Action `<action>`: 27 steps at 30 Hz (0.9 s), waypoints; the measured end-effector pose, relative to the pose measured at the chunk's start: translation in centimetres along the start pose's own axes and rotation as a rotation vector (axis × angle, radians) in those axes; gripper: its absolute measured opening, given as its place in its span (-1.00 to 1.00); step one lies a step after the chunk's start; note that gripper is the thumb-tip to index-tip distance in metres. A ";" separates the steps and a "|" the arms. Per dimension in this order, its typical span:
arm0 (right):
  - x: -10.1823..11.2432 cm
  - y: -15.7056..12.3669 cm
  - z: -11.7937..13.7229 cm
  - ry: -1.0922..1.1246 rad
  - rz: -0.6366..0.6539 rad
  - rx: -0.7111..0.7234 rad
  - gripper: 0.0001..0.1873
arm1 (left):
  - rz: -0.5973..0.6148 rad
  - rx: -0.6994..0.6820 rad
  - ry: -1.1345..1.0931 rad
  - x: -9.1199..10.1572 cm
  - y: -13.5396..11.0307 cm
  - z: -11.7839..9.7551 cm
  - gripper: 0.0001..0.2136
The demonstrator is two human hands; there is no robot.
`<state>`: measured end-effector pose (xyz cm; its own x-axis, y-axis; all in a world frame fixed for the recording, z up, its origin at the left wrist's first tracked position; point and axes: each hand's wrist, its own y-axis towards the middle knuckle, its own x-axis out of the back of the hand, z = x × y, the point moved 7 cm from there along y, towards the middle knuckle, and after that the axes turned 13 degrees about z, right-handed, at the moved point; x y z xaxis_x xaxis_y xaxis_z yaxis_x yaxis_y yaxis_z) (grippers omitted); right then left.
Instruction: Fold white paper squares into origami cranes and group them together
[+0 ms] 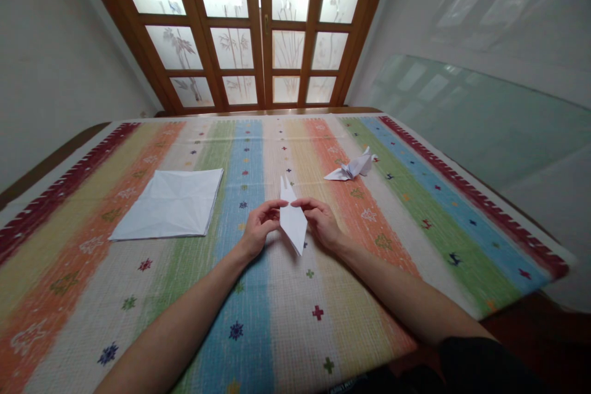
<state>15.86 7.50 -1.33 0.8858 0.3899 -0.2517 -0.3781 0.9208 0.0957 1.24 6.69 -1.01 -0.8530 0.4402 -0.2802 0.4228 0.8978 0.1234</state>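
Arms (180, 314) fwd, hands (261, 229) pinching folded ppr (292, 221).

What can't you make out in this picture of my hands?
All in the head view:
Underside of the folded paper: hidden by its upper side.
Some fingertips of your left hand and right hand: hidden by the hands and folded paper.
Layer count of the flat white paper: edges too fine.
Dark lettering patch: too small, at the bottom edge.

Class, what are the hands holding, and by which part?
The left hand and right hand hold a folded white paper by its opposite sides, near the base of its two narrow points.
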 end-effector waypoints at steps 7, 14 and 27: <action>0.1 0.1 -0.2 0.004 -0.001 0.026 -0.76 | 0.028 -0.017 -0.012 0.1 0.1 0.3 -0.67; 0.3 0.0 -0.2 -0.022 0.003 0.031 -0.80 | 0.051 -0.015 -0.018 -0.1 0.0 0.2 -0.67; -0.9 0.0 0.8 -0.049 0.023 0.063 -0.80 | -0.110 -0.022 0.101 0.1 0.0 -0.7 -0.77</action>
<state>15.35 7.15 -0.30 0.8898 0.4094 -0.2014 -0.3821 0.9099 0.1615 0.92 6.78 -0.39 -0.9209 0.3370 -0.1958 0.3190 0.9404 0.1181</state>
